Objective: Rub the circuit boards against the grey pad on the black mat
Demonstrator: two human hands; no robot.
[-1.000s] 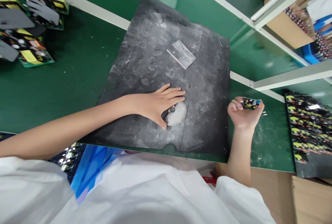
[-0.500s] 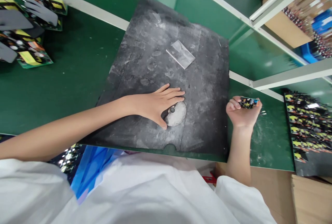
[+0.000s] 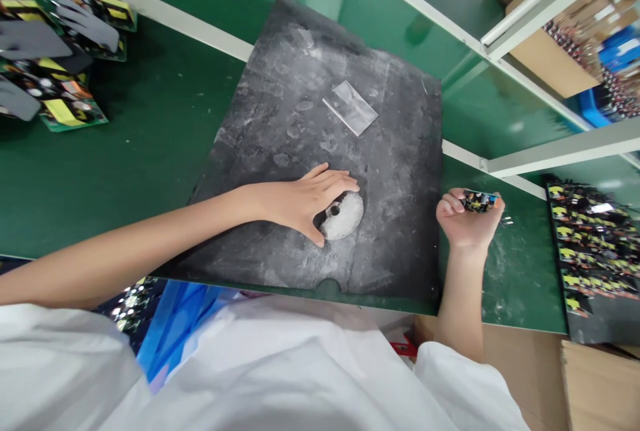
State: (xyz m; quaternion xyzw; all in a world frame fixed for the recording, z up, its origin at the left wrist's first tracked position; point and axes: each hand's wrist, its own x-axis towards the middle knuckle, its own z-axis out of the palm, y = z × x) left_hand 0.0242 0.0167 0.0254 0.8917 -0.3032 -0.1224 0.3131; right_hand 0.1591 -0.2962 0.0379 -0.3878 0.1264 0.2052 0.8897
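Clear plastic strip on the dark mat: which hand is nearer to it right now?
Left. The left hand lies flat on the scuffed dark grey mat, just below the clear plastic strip. The right hand is off the mat's right edge, holding a small circuit board.

- A loose white short-sleeved garment (image 3: 280, 378) is worn, filling the lower edge of the view.
- Both forearms are left bare below the sleeves.
- No gloves, rings or watch are seen on the left hand (image 3: 300, 204) or right hand (image 3: 465, 224).

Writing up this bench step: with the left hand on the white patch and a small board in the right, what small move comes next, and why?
Probably carrying the small board in the right hand onto the dark mat, since the left hand already touches the white patch.
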